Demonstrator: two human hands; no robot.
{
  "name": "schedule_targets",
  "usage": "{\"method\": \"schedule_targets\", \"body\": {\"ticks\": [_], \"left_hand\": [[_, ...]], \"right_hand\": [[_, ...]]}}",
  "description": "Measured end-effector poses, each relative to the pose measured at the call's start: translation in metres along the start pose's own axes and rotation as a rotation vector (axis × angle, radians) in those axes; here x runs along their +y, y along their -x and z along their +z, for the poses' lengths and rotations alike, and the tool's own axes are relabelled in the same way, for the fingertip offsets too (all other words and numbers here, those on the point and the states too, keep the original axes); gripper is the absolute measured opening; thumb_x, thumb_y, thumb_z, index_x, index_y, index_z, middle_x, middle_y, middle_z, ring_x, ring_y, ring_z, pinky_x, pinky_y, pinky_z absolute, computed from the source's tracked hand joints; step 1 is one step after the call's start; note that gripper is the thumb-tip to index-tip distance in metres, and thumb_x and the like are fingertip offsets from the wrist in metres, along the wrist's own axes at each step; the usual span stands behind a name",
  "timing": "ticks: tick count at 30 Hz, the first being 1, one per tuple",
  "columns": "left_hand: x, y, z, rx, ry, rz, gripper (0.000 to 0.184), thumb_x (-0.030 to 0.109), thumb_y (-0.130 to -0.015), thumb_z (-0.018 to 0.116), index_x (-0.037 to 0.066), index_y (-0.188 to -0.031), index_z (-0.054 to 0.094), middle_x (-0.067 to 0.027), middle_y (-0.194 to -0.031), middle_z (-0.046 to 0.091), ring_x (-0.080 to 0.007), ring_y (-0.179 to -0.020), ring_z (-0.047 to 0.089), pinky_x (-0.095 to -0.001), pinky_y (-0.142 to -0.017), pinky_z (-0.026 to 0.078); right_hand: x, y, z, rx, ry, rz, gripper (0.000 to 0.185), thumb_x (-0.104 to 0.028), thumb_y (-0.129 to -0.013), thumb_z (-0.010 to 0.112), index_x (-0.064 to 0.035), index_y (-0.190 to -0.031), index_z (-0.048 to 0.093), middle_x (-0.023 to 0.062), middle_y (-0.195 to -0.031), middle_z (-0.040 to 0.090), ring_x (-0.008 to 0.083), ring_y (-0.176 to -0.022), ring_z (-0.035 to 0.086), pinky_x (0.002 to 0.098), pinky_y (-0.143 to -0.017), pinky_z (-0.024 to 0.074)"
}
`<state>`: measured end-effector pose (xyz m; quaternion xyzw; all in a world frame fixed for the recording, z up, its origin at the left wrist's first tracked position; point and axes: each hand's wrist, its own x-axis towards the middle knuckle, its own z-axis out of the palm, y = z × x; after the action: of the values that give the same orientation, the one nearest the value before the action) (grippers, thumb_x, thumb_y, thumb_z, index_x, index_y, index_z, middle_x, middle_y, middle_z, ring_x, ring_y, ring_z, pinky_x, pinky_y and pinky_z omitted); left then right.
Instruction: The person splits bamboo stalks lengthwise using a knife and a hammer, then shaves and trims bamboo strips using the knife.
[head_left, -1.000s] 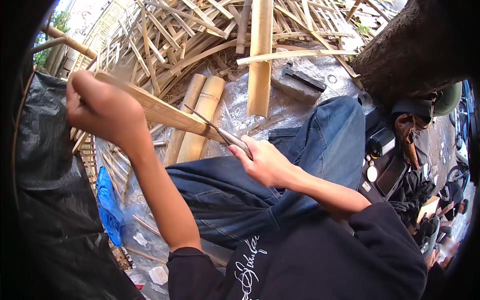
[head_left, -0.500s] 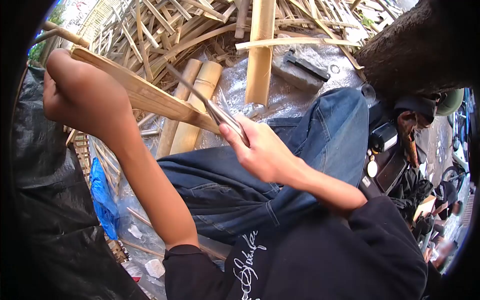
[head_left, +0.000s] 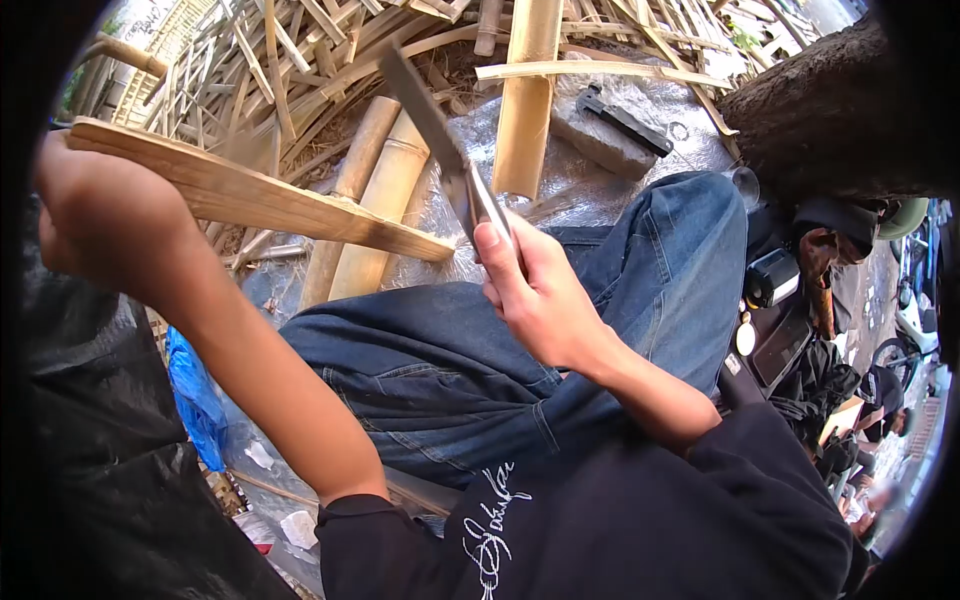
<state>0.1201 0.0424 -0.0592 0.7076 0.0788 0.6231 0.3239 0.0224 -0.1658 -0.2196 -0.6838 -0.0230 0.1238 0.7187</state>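
At the far left, my left hand (head_left: 115, 205) is wrapped round the end of a split bamboo slat (head_left: 270, 196). The slat slopes down to the right, and its darker, narrower end hangs over my lap. My right hand (head_left: 540, 290) grips a long-bladed knife (head_left: 430, 110) by its metal handle, thumb along the top. Its dark blade points up and to the left, apart from the slat. The fingers of my left hand are mostly hidden behind the back of the hand.
Beyond my crossed legs lie bamboo pieces (head_left: 385, 200) and an upright half-split bamboo length (head_left: 525, 100). A stone block (head_left: 600, 140) bears a black tool (head_left: 625, 122). Heaped bamboo strips (head_left: 350, 75) fill the back; a tree trunk (head_left: 810, 110) stands right, a blue plastic bag (head_left: 195, 400) left.
My left hand has drawn the bamboo slat down and to the left. The knife has come away from the slat, its blade now raised more upright and farther right.
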Motion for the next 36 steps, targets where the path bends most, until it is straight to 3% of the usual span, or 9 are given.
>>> {"method": "schedule_targets", "body": {"ticks": [3, 6, 9, 14, 16, 18, 22, 28, 36], "left_hand": [[0.014, 0.009, 0.005, 0.016, 0.009, -0.109, 0.045, 0.031, -0.091, 0.049, -0.011, -0.083, 0.062, -0.0206, -0.076, 0.066, -0.0271, -0.062, 0.067, -0.0361, -0.065, 0.056], [0.01, -0.001, 0.001, 0.054, 0.03, -0.173, 0.045, 0.033, -0.092, 0.049, -0.009, -0.084, 0.061, -0.0191, -0.076, 0.065, -0.0267, -0.063, 0.066, -0.0356, -0.066, 0.056], [-0.03, -0.014, -0.006, -0.082, 0.252, 0.036, 0.038, 0.034, -0.097, 0.046, -0.001, -0.084, 0.055, -0.01, -0.077, 0.058, -0.022, -0.066, 0.061, -0.033, -0.065, 0.055], [-0.033, -0.017, -0.007, -0.085, 0.256, -0.022, 0.036, 0.031, -0.097, 0.047, -0.001, -0.085, 0.055, -0.0098, -0.078, 0.059, -0.0212, -0.066, 0.061, -0.0329, -0.065, 0.056], [-0.027, -0.018, -0.007, -0.097, 0.254, -0.033, 0.035, 0.031, -0.097, 0.048, -0.001, -0.085, 0.055, -0.0097, -0.078, 0.059, -0.0209, -0.066, 0.061, -0.0329, -0.065, 0.056], [-0.026, -0.02, -0.01, -0.095, 0.26, -0.03, 0.034, 0.03, -0.097, 0.048, -0.001, -0.085, 0.055, -0.0097, -0.079, 0.059, -0.0207, -0.066, 0.061, -0.0328, -0.065, 0.056], [-0.037, -0.021, -0.007, -0.103, 0.302, -0.061, 0.033, 0.029, -0.097, 0.049, -0.002, -0.086, 0.055, -0.0099, -0.079, 0.059, -0.0206, -0.066, 0.061, -0.0327, -0.065, 0.056], [-0.063, -0.048, -0.015, -0.171, 0.4, -0.106, 0.031, 0.027, -0.096, 0.05, -0.002, -0.087, 0.056, -0.0102, -0.079, 0.06, -0.0205, -0.066, 0.061, -0.0325, -0.066, 0.057], [-0.055, -0.033, -0.009, -0.162, 0.347, -0.125, 0.032, 0.028, -0.098, 0.049, -0.001, -0.086, 0.056, -0.0099, -0.078, 0.06, -0.0193, -0.066, 0.061, -0.0323, -0.064, 0.057]], "right_hand": [[0.03, -0.001, 0.009, -0.069, 0.3, -0.122, 0.035, -0.03, -0.102, 0.05, 0.0027, -0.091, 0.054, 0.021, -0.069, 0.061, 0.0387, -0.065, 0.061, 0.0498, -0.063, 0.0421], [0.129, -0.017, -0.005, -0.227, 0.652, 0.298, 0.044, -0.038, -0.103, 0.045, 0.0026, -0.087, 0.053, 0.0168, -0.069, 0.055, 0.0228, -0.066, 0.051, 0.0407, -0.065, 0.0429], [0.06, -0.007, -0.001, -0.102, 0.291, 0.217, 0.042, -0.037, -0.104, 0.046, 0.0019, -0.089, 0.053, 0.0126, -0.066, 0.049, 0.0194, -0.064, 0.047, 0.039, -0.062, 0.0419], [0.041, -0.01, 0.001, -0.099, 0.197, -0.073, 0.041, -0.037, -0.102, 0.048, 0.0018, -0.095, 0.057, 0.0177, -0.066, 0.054, 0.0273, -0.06, 0.051, 0.0427, -0.062, 0.0431], [0.071, -0.02, 0.004, -0.252, 0.35, 0.191, 0.043, -0.038, -0.101, 0.049, 0.0023, -0.099, 0.062, 0.0245, -0.072, 0.061, 0.0399, -0.067, 0.06, 0.0479, -0.065, 0.0439], [0.061, -0.02, 0.002, -0.242, 0.401, 0.209, 0.042, -0.037, -0.103, 0.048, 0.0012, -0.086, 0.052, 0.0135, -0.064, 0.05, 0.0211, -0.062, 0.046, 0.0404, -0.061, 0.0408], [0.016, -0.01, 0.003, -0.084, 0.24, 0.082, 0.038, -0.034, -0.103, 0.049, 0.0004, -0.085, 0.051, 0.0112, -0.062, 0.047, 0.0178, -0.06, 0.045, 0.0385, -0.059, 0.0398], [0.12, -0.012, 0.011, -0.079, 0.526, 0.119, 0.039, -0.036, -0.098, 0.056, 0.0016, -0.09, 0.058, 0.026, -0.073, 0.062, 0.0455, -0.068, 0.061, 0.0488, -0.065, 0.0455], [0.056, -0.01, 0.014, -0.028, 0.269, -0.088, 0.042, -0.038, -0.1, 0.053, 0.0023, -0.088, 0.055, 0.0225, -0.066, 0.056, 0.0381, -0.06, 0.055, 0.0461, -0.06, 0.043]]}}
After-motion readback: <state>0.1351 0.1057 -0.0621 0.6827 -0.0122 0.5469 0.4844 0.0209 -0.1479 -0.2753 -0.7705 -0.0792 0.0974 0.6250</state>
